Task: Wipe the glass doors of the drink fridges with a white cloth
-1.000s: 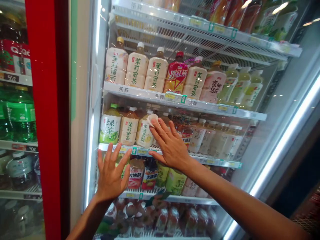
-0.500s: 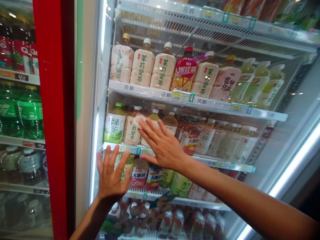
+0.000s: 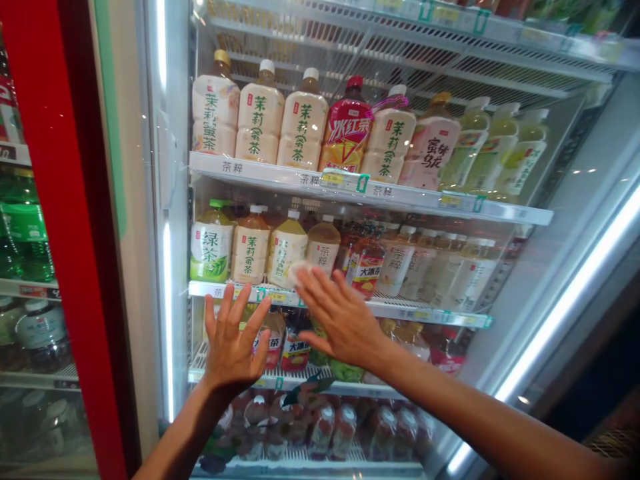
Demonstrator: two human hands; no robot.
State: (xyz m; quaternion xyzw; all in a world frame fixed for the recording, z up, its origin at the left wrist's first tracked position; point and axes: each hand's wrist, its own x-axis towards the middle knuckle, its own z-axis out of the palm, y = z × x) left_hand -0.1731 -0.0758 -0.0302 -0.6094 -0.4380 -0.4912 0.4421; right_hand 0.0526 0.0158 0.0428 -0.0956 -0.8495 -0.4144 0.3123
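Observation:
My left hand (image 3: 235,340) is raised with its fingers spread against or close to the glass door, in front of the lower shelf of bottles, and holds nothing. To its right, my right hand (image 3: 340,317) lies nearly flat toward the glass, with a small white wad (image 3: 300,272) under its fingertips. Behind the glass, just above the hands, are a green-capped bottle (image 3: 211,243), a white-labelled bottle (image 3: 250,248) and a yellowish bottle (image 3: 287,252). The exact contact between my left hand and the glass is hard to tell.
A higher shelf (image 3: 280,175) carries several large bottles, one of them red (image 3: 345,130). At the left, a red frame (image 3: 65,200) separates this cooler from another with green bottles (image 3: 25,233). Bright light strips (image 3: 169,320) run along the cooler's sides.
My right hand and the white wad have moved down and slightly right across the bottles. The view has shifted, so the shelves appear further left. My left hand remains spread.

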